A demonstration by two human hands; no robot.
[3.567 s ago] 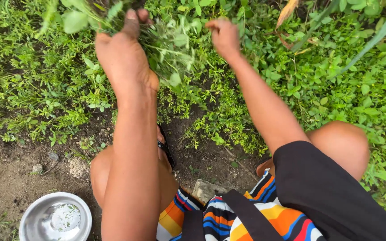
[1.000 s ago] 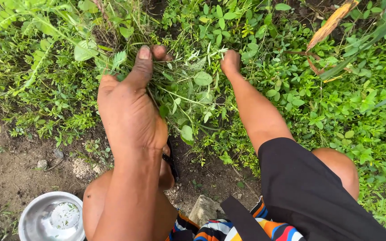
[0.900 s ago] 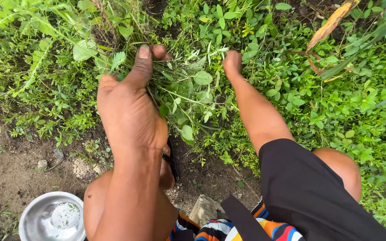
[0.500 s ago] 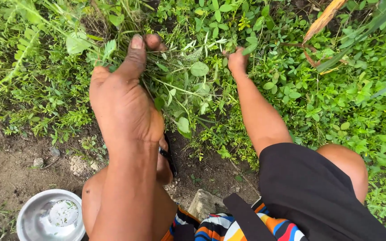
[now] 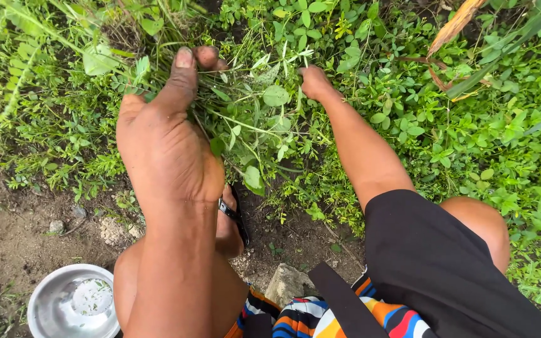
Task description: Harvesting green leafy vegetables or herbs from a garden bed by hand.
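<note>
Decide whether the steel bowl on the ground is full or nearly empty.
Nearly empty. The steel bowl sits upright on the soil, showing bare metal with a few green bits inside.

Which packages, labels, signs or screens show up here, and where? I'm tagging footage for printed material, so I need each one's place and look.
None: no package, label, sign or screen is in view.
Nearest to a container: a plain round steel bowl on the bare soil at lower left, unmarked, with a few green bits inside.
The left hand grips a bunch of green stems; the right hand is closed on plants in the leafy patch.
</note>
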